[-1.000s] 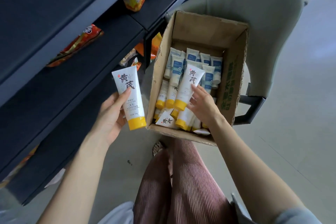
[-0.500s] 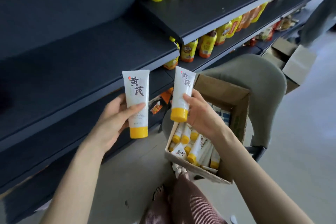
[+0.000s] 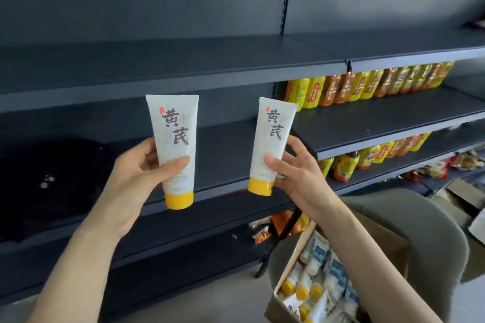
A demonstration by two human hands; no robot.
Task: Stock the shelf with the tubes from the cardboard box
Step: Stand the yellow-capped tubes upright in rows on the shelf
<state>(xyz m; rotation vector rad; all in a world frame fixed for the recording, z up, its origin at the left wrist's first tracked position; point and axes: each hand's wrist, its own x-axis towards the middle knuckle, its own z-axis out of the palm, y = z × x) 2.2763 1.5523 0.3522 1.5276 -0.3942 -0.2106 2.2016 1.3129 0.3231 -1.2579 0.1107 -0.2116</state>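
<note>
Since both tubes are up in the air with only the floor under them, a drop is the first thing I'd worry about. The right hand (image 3: 296, 173) looks like the weaker link to me. It pinches the right tube (image 3: 270, 144) low down, thumb on the front and fingers fanned out behind the edge, so that tube already leans a bit. Slick plastic plus a light pinch like that, I'd guess it could slide out on the way in.

Second worry is tipping. Both tubes hang yellow cap down and crimp up, so presumably they go on the shelf (image 3: 225, 155) standing on the cap. That's a tall tube on a small foot, and with both hands full there's nothing free to steady one if it wobbles. One going over could take its neighbour with it.

Also, the cardboard box (image 3: 295, 252) sits low on a grey chair (image 3: 420, 231) right by the right forearm, with plenty more tubes (image 3: 320, 278) inside. A careless elbow might nudge it.

As for pose, the left hand (image 3: 139, 173) has a firmer hold. It's palm up-ish, thumb across the front of the left tube (image 3: 174, 144), fingers curled round the back, and the tube is close to upright. Both bare forearms reach forward and up toward the shelving. The two tubes are held side by side, apart from each other, in front of the middle shelf and not touching it yet. Yellow bottles (image 3: 367, 86) fill the bay further right.
</note>
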